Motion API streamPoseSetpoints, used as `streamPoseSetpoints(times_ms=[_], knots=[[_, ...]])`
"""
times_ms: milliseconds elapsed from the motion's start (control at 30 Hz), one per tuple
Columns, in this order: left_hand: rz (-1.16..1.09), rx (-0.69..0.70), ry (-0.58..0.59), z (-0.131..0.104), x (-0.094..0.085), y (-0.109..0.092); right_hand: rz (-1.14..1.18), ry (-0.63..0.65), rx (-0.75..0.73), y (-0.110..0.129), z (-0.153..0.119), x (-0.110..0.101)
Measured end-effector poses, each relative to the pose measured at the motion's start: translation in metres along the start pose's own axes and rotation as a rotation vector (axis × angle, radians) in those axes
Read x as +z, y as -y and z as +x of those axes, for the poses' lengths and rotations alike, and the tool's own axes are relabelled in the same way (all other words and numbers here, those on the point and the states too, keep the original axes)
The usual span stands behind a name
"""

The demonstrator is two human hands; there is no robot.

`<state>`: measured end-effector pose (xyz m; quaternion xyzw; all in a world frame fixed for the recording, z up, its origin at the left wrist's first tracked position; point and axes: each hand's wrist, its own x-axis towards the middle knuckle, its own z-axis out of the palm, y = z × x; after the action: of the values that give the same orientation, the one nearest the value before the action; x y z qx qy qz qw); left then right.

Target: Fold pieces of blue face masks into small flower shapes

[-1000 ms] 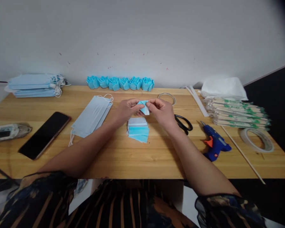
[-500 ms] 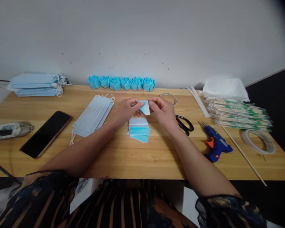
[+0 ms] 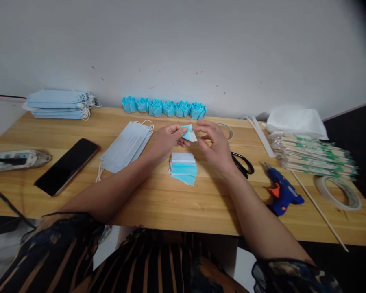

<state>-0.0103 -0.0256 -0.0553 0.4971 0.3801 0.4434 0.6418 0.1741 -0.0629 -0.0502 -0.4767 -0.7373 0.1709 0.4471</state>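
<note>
A small folded blue-and-white piece (image 3: 189, 133) is pinched between the thumb and fingers of my left hand (image 3: 170, 137). Just to its right, my right hand (image 3: 212, 140) has its fingers apart and holds nothing. Below both hands, a small pile of blue and white cut pieces (image 3: 183, 169) lies on the wooden table (image 3: 158, 203). Several blue folded flowers (image 3: 155, 107) stand in a row along the wall. To the left of my left hand lie pale blue face masks (image 3: 126, 146) with white ear loops.
A mask stack (image 3: 56, 104), a phone (image 3: 67, 167) and a wrapped item (image 3: 18, 160) are at the left. On the right are black-handled scissors (image 3: 243, 163), a blue glue gun (image 3: 282, 190), a thin stick (image 3: 320, 211), tape (image 3: 338, 192) and bagged sticks (image 3: 317, 156).
My right hand has come off the folded piece and its fingers have spread. My left hand still holds the piece. The whole view has shifted slightly.
</note>
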Motion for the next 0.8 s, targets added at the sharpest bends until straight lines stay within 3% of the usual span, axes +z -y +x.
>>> streamPoseSetpoints(times_ms=[133,267,600,800], knots=[[0.049,0.023,0.007,-0.002,0.0,-0.001,0.029,-0.06,-0.014,0.001,0.0,-0.002],[0.125,0.054,0.028,-0.005,0.003,-0.002,0.114,-0.181,0.135,0.002,0.001,-0.003],[0.221,0.049,0.024,-0.01,0.012,-0.007,0.194,-0.074,0.317,0.005,0.001,0.005],[0.207,0.061,0.008,-0.01,0.011,-0.005,0.287,-0.169,0.312,0.0,0.001,0.008]])
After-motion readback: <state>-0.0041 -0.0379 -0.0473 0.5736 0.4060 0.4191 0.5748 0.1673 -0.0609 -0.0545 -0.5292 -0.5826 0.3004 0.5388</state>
